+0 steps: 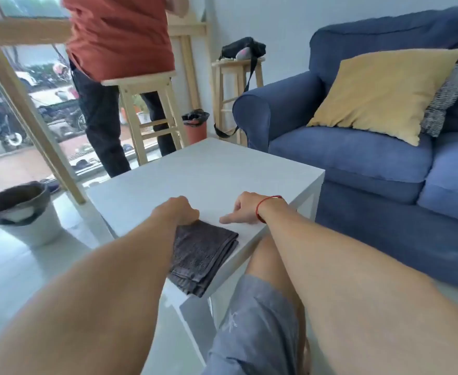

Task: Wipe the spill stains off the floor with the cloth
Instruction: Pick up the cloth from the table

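— What's on the far left?
— A white bin with a dark liner stands on the pale floor, left of the white counter.

— And the left hand?
— The left hand rests on the far edge of the folded dark grey cloth, its fingers curled into a closed fist. Whether they actually pinch the fabric I cannot tell.

— Where does the cloth lie?
— On the counter's near corner, one end hanging slightly over the edge.

— The right hand?
— The right hand, a red string at its wrist, sits on the counter just right of the cloth, fingers mostly curled, one pointing left toward it, holding nothing.

— Further right?
— A blue sofa with a yellow cushion.
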Motion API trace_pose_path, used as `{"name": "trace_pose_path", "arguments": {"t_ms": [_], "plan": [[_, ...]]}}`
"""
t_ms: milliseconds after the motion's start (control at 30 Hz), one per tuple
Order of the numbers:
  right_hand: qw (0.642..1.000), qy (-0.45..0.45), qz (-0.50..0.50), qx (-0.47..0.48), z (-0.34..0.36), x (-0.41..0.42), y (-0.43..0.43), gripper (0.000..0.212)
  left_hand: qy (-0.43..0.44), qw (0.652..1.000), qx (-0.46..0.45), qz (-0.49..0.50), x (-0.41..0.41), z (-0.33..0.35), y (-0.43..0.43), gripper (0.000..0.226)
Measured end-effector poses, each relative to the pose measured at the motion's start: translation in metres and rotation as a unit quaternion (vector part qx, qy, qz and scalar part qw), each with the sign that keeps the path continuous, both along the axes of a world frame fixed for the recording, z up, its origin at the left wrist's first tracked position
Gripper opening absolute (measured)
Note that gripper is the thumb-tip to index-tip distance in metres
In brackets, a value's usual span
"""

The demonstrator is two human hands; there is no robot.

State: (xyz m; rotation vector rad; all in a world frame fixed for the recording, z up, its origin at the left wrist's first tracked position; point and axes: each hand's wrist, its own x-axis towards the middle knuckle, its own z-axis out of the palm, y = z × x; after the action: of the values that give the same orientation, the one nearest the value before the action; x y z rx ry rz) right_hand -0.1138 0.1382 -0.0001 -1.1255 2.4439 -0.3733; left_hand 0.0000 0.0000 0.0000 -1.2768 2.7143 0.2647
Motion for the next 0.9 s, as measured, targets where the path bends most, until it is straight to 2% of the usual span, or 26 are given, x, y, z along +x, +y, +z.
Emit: {"name": "trace_pose_path", "arguments": {"t_ms": [67, 233, 367, 433, 467, 533, 633, 733, 800, 900], "plan": [[0.998, -0.002, 0.032, 0.057, 0.001, 0.012, -0.003, 0.07, -0.046, 0.999, 0.009, 0.003, 0.009, 0.004, 0.002, 0.055], [0.989, 0.023, 0.058, 0.133, 0.006, 0.033, -0.006, 0.075, -0.205, 0.977, 0.063, -0.001, 0.015, 0.02, 0.016, 0.054], [0.982, 0.058, 0.072, 0.166, 0.012, 0.039, -0.011, 0.067, -0.217, 0.974, 0.07, -0.017, 0.009, 0.024, 0.016, 0.058], [0.985, 0.055, 0.065, 0.152, 0.014, 0.038, -0.013, 0.06, -0.21, 0.974, 0.07, -0.038, 0.008, 0.025, 0.021, 0.048], [0.988, 0.049, 0.056, 0.137, 0.014, 0.036, -0.013, 0.057, -0.194, 0.977, 0.07, -0.054, 0.008, 0.026, 0.024, 0.044], [0.996, 0.012, 0.025, 0.085, 0.009, 0.028, -0.01, 0.049, -0.138, 0.986, 0.064, -0.074, 0.005, 0.024, 0.027, 0.05], [0.987, -0.131, -0.077, -0.049, 0.001, 0.012, -0.001, 0.035, 0.001, 0.997, 0.056, -0.049, -0.009, 0.012, 0.024, 0.052], [0.935, -0.199, -0.212, -0.201, 0.009, -0.007, 0.017, 0.042, 0.132, 0.987, 0.093, -0.025, -0.034, 0.011, 0.033, 0.051], [0.89, -0.196, -0.299, -0.283, 0.018, -0.021, 0.034, 0.049, 0.218, 0.968, 0.112, -0.046, -0.056, 0.016, 0.052, 0.045], [0.836, -0.148, -0.389, -0.358, 0.027, -0.044, 0.065, 0.042, 0.331, 0.929, 0.141, -0.093, -0.097, 0.023, 0.091, 0.035]]}}
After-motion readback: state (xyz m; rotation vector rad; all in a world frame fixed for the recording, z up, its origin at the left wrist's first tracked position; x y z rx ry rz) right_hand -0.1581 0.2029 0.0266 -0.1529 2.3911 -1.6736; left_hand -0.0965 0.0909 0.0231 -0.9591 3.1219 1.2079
